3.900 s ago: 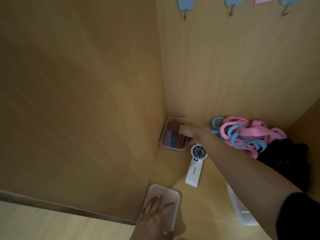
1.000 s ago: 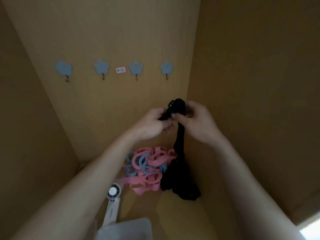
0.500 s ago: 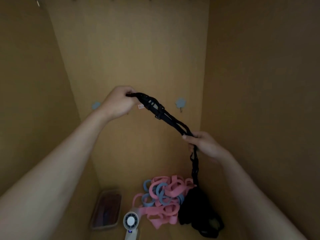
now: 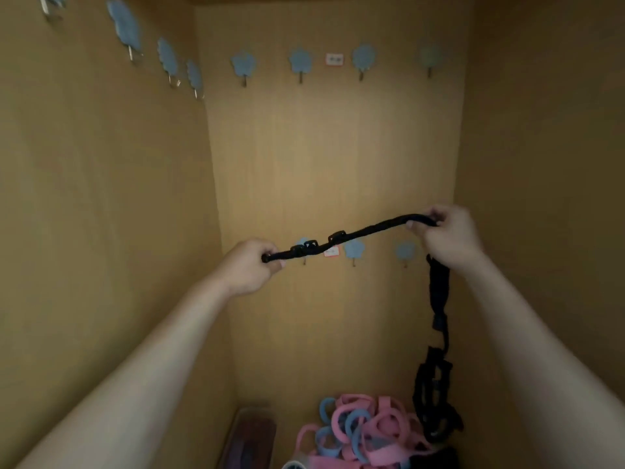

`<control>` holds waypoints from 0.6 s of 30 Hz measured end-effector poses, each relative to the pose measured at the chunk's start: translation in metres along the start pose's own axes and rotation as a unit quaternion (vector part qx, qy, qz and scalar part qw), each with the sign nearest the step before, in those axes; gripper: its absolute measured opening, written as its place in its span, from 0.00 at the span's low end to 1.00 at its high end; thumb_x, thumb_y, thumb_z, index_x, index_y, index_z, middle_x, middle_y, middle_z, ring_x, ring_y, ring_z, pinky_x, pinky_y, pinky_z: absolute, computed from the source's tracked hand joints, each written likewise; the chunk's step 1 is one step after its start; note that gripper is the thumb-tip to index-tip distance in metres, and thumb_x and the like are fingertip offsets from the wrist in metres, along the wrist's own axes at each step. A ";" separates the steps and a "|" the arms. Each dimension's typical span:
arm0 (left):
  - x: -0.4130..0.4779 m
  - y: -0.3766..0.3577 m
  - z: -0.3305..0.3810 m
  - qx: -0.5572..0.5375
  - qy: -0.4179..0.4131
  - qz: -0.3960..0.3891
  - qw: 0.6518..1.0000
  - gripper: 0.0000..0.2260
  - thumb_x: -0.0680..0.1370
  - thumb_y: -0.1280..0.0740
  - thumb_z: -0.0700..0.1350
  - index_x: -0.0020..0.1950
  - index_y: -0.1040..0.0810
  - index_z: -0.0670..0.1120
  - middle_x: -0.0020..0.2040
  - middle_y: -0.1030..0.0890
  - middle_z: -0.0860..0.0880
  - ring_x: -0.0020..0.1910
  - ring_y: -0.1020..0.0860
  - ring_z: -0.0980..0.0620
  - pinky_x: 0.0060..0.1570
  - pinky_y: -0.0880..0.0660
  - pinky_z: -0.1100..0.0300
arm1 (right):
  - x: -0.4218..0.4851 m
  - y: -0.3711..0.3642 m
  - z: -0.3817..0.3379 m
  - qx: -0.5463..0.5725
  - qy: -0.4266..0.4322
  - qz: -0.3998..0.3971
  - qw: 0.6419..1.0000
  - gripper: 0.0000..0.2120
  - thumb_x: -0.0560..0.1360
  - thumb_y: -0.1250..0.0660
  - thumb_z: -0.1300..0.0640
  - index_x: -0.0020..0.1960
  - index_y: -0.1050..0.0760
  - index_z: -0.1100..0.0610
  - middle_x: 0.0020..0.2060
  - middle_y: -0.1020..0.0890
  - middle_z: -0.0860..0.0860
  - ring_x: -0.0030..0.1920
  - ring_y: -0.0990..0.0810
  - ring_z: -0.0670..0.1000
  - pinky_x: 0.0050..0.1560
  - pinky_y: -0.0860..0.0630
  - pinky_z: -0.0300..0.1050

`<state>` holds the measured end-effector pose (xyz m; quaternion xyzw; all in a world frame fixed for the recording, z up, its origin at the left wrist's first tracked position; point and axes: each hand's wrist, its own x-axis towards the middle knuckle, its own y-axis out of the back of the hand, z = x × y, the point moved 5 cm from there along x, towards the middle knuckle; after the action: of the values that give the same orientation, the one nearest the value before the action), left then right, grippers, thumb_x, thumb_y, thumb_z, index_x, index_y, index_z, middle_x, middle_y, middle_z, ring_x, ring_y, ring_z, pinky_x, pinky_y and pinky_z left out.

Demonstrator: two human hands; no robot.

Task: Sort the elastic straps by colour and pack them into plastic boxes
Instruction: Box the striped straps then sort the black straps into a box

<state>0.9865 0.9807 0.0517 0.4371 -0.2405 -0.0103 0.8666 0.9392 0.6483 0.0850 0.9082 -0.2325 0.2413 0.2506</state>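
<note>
A black elastic strap [image 4: 358,233] with plastic buckles is stretched in the air between my hands. My left hand [image 4: 248,265] grips its left end. My right hand [image 4: 446,236] grips it further along, and the rest of the black strap hangs down from that hand to a tangle near the floor of the wooden compartment. Below lies a heap of pink and blue straps [image 4: 358,431]. At the bottom left stands a clear plastic box [image 4: 252,438] with dark red and purple straps in it.
Wooden walls close in on the left, back and right. Rows of blue flower-shaped hooks [image 4: 301,62] run along the back and left walls, with a lower row [image 4: 353,250] behind the strap. A small white fan [image 4: 294,465] peeks in at the bottom edge.
My right hand has risen and slid along the black strap, pulling more of it up. My left hand dropped a little. The strap is now held nearly level between the two hands.
</note>
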 end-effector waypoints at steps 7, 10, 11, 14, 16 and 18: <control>0.005 -0.016 0.009 -0.097 0.057 -0.162 0.980 0.08 0.76 0.32 0.31 0.50 0.22 0.43 0.45 0.15 0.40 0.41 0.19 0.48 0.56 0.21 0.47 | 0.023 -0.020 -0.071 0.061 0.050 -0.101 0.992 0.04 0.80 0.37 0.65 0.48 0.28 0.58 0.32 0.28 0.53 0.27 0.34 0.50 0.27 0.38 0.42; 0.007 -0.023 0.016 -0.123 0.066 -0.184 0.973 0.11 0.76 0.29 0.36 0.56 0.21 0.45 0.46 0.16 0.46 0.46 0.20 0.49 0.49 0.22 0.54 | 0.029 -0.029 -0.094 0.014 0.047 -0.184 0.982 0.05 0.78 0.40 0.64 0.50 0.26 0.58 0.36 0.28 0.54 0.33 0.32 0.50 0.34 0.34 0.46; 0.008 -0.026 0.019 -0.150 0.075 -0.201 0.965 0.15 0.75 0.27 0.39 0.60 0.22 0.48 0.51 0.16 0.48 0.52 0.20 0.50 0.50 0.26 0.57 | 0.028 -0.032 -0.101 -0.002 0.046 -0.213 0.976 0.06 0.75 0.40 0.63 0.49 0.25 0.59 0.36 0.28 0.55 0.34 0.32 0.52 0.37 0.33 0.48; 0.007 -0.033 0.043 -0.307 0.063 -0.252 0.916 0.36 0.66 0.20 0.48 0.71 0.31 0.50 0.66 0.21 0.47 0.67 0.25 0.49 0.71 0.33 0.53 | 0.025 -0.039 -0.120 -0.065 0.063 -0.242 0.966 0.11 0.72 0.40 0.59 0.51 0.24 0.60 0.37 0.28 0.55 0.37 0.31 0.54 0.39 0.33 0.47; 0.013 -0.030 0.073 -0.398 0.025 -0.232 0.887 0.44 0.64 0.19 0.51 0.75 0.37 0.51 0.69 0.24 0.46 0.68 0.25 0.48 0.71 0.31 0.53 | 0.022 -0.046 -0.130 -0.110 0.082 -0.244 0.960 0.10 0.78 0.42 0.62 0.55 0.24 0.63 0.37 0.27 0.52 0.37 0.31 0.51 0.37 0.34 0.43; 0.024 -0.022 0.100 -0.389 0.003 -0.162 0.907 0.39 0.66 0.19 0.50 0.71 0.35 0.51 0.65 0.22 0.46 0.64 0.22 0.48 0.60 0.22 0.53 | 0.016 -0.053 -0.136 -0.134 0.098 -0.245 0.955 0.11 0.78 0.43 0.64 0.57 0.25 0.61 0.40 0.25 0.50 0.37 0.29 0.48 0.36 0.34 0.42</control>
<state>0.9694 0.8864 0.0949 0.0980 -0.1403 -0.2422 0.9550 0.9364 0.7610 0.1784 0.8673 -0.0079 0.2265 0.4433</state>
